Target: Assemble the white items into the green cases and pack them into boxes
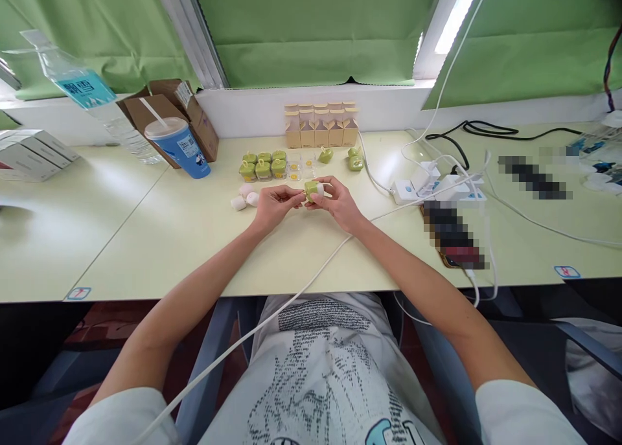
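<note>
My left hand (275, 205) and my right hand (335, 202) meet above the pale table (184, 238), both pinching one small green cube-shaped item (311, 188) with a white piece at its right end. Just beyond them stand several more green cubes (264, 165) in two rows, two small clear containers (300, 168) with yellow inside, and two loose green pieces (355, 160). White and pink marshmallow-like pieces (244, 197) lie left of my left hand. A row of small tan boxes (321, 129) stands at the back.
A blue lidded cup (179, 146), an open cardboard box (194, 118) and a water bottle (92, 95) sit back left. White boxes (36, 152) lie far left. A power strip (427, 187) with cables sits right; a white cable (301, 283) crosses the front edge.
</note>
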`<state>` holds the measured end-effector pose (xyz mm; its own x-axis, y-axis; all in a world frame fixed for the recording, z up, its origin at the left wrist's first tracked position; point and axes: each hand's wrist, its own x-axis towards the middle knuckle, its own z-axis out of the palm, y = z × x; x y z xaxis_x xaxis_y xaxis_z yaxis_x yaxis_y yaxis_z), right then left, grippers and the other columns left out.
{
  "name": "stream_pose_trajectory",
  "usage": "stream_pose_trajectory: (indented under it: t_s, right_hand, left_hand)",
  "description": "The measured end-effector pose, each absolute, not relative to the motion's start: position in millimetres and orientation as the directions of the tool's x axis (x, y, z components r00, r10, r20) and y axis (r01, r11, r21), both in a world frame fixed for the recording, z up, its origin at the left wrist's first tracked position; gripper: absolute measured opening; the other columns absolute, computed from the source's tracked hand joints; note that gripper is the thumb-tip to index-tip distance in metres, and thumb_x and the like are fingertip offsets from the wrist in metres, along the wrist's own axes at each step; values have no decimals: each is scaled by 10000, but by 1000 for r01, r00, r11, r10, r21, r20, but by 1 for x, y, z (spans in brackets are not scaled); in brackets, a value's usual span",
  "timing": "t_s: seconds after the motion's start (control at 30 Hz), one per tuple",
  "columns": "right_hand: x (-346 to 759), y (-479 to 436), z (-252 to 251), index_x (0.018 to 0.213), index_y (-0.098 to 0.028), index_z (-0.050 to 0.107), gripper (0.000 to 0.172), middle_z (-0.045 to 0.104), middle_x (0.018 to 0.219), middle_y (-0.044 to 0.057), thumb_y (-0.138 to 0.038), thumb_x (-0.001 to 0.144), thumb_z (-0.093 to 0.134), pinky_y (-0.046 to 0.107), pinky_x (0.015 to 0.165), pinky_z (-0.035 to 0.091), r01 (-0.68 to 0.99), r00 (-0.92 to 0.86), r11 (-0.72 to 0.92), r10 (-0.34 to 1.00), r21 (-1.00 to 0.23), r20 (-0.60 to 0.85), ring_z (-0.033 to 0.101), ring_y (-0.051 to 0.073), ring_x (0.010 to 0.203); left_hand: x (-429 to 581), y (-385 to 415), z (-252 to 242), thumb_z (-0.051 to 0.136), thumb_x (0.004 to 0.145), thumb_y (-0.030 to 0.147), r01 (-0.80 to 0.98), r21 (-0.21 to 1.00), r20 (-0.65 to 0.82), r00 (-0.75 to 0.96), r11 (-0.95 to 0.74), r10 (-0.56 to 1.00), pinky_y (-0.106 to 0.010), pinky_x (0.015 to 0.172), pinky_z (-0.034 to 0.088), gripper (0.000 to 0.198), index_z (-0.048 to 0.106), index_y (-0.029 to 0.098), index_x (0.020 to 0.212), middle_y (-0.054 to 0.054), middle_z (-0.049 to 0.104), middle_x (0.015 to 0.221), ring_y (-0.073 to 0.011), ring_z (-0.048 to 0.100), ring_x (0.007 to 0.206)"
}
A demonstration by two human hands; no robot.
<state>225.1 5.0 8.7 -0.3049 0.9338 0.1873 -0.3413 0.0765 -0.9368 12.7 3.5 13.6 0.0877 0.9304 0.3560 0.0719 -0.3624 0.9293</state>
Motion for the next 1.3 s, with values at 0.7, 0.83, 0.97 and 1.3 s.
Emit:
stream_pose_trajectory:
  t_s: [0.7, 0.83, 0.97, 1.3]
  right_hand:
    - [235, 15, 26, 933, -234, 637, 291, 812, 909, 45, -408, 846, 854, 246, 630, 558, -615, -154, -95, 988, -783, 2, 681, 136, 693]
    - [234, 15, 24, 1047, -232, 659, 326, 775, 856, 17, -375, 820, 845, 247, 618, 543, -591, -195, -127, 981, -797, -12, 661, 139, 675]
    - [233, 16, 22, 1075, -238, 655, 340, 774, 884, 10, -381, 834, 849, 250, 634, 561, -568, -177, -116, 984, -815, -17, 681, 142, 704]
    - [236, 19, 20, 1067, -278, 695, 540, 752, 955, -45, -438, 675, 1030, 302, 822, 670, -534, -68, -27, 998, -845, 11, 785, 169, 893]
  left_hand:
    - [-4, 40, 2, 507, 1023, 138, 863, 103, 396, 420, -494, 817, -761, 1336, 348, 490, 757, 201, 1439, -139, 571, 1750, -474, 311, 1709]
    - [-7, 40, 2, 535, 1017, 137, 834, 89, 426, 463, -545, 777, -741, 1276, 395, 401, 828, 213, 1281, -164, 760, 1449, -476, 450, 1594]
    - [-9, 41, 2, 609, 1022, 181, 762, 113, 502, 510, -637, 699, -699, 1229, 436, 247, 850, 236, 1029, -142, 818, 1177, -436, 567, 1456]
    - [3, 17, 7, 597, 1102, 318, 536, 337, 608, 504, -774, 614, -517, 1049, 590, 223, 794, 243, 1173, -120, 760, 1083, -310, 662, 1135]
